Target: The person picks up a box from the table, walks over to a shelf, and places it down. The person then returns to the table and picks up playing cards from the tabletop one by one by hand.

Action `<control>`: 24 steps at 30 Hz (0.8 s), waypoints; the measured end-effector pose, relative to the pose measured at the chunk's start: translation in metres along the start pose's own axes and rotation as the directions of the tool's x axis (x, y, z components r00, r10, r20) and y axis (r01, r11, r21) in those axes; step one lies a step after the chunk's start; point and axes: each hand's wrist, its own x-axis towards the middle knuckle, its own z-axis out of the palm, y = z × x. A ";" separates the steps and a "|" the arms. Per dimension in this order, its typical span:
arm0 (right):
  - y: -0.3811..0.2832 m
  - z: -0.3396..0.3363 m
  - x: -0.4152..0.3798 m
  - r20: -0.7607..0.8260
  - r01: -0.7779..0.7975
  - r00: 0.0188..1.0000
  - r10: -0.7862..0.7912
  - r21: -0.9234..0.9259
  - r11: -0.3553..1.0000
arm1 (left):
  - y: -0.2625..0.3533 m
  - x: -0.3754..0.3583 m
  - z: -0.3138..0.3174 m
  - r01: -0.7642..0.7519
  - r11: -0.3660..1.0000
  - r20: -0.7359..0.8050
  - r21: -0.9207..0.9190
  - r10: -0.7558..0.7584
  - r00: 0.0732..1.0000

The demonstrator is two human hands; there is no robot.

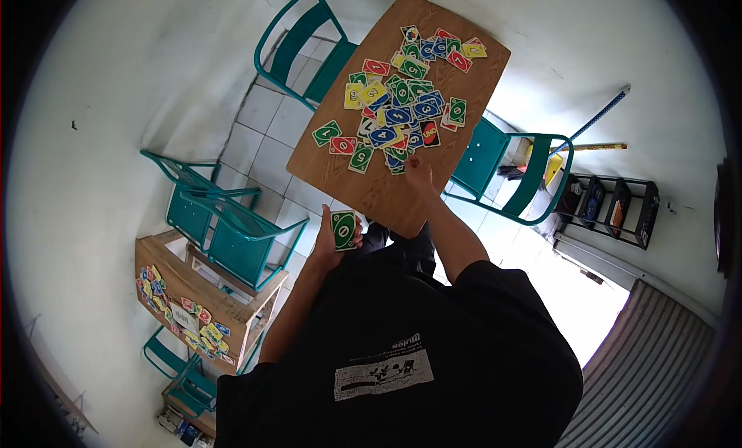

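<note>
fingers [334, 233] gripping one green card [344, 229], three chairs [232, 232]

Your counter [386, 193]: wood, warm brown, smooth with a dull sheen and visible grain. Your cards [402, 108]: coated paper, lightly glossy, printed red, blue, green and yellow; same finish on the green card [344, 229] in your left hand [331, 243]. Chairs [232, 232]: painted metal, teal, satin. Floor [270, 139]: pale tiles, smooth, dark grout. Your shirt [402, 347]: black cloth, matt, with a white print. Second counter [193, 293]: rougher unfinished-looking wood.
</note>
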 end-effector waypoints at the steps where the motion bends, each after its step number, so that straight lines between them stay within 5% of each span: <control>1: 0.002 0.000 -0.001 -0.029 0.039 0.999 -0.040 -0.014 0.999 | -0.001 0.001 0.001 0.002 1.000 0.002 -0.003 -0.002 1.000; 11: -0.017 -0.041 -0.042 -0.196 0.175 0.969 -0.148 0.132 0.976 | -0.004 0.019 0.013 -0.028 0.999 0.068 -0.025 0.030 0.997; 14: -0.024 -0.060 -0.059 -0.063 0.151 0.987 -0.146 0.091 0.984 | -0.009 0.026 0.013 -0.025 0.999 0.087 -0.044 0.029 0.996; 17: -0.037 -0.078 -0.086 0.150 -0.035 0.988 -0.033 0.433 0.901 | -0.012 0.034 0.012 -0.058 0.996 0.109 -0.064 0.064 0.992; 20: -0.051 -0.090 -0.108 0.218 0.018 0.963 -0.159 0.535 0.845 | -0.011 0.037 0.019 -0.083 0.992 0.108 -0.093 0.093 0.990; 24: -0.069 -0.092 -0.130 0.186 -0.012 0.975 -0.122 0.595 0.804 | -0.009 0.041 0.029 -0.087 0.991 0.135 -0.099 0.100 0.986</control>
